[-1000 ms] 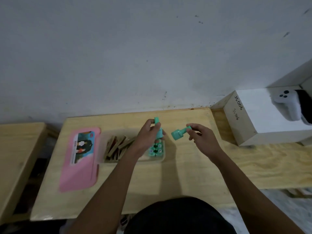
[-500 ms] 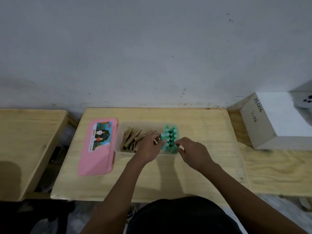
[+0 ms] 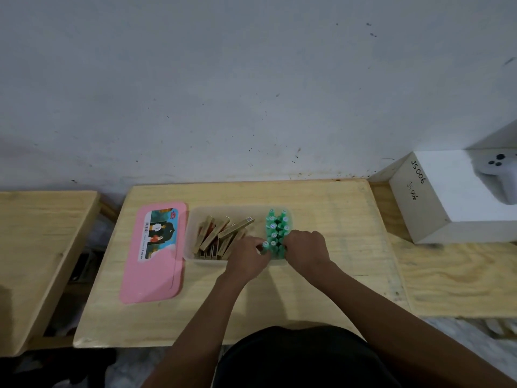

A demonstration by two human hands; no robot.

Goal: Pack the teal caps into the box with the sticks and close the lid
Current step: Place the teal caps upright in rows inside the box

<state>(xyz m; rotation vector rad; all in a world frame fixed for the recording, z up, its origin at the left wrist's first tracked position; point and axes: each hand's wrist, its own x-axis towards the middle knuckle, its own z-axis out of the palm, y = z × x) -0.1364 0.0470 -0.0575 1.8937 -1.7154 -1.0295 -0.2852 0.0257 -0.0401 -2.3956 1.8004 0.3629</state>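
A translucent box (image 3: pixel 193 233) sits on the middle of the wooden table (image 3: pixel 335 208). Wooden sticks (image 3: pixel 223 233) lie jumbled in its left part. Teal caps (image 3: pixel 277 225) stand in tight rows in its right part. My left hand (image 3: pixel 246 257) pinches a teal cap (image 3: pixel 265 245) at the near left end of the rows. My right hand (image 3: pixel 306 247) has its fingers curled round the caps at the near right end, and its fingertips are hidden. The pink lid (image 3: pixel 154 256) lies flat on the table, left of the box.
A white cardboard box (image 3: pixel 436 203) marked JS006 stands at the right on a lower wooden surface (image 3: pixel 461 278), with a white game controller (image 3: pixel 498 175) on top. Another wooden table (image 3: pixel 36 242) stands at the left, across a gap. A grey wall runs behind.
One second ago each hand held a teal cap above the table. Both hands have come down to the near end of the cap rows in the box. The camera view has also shifted.
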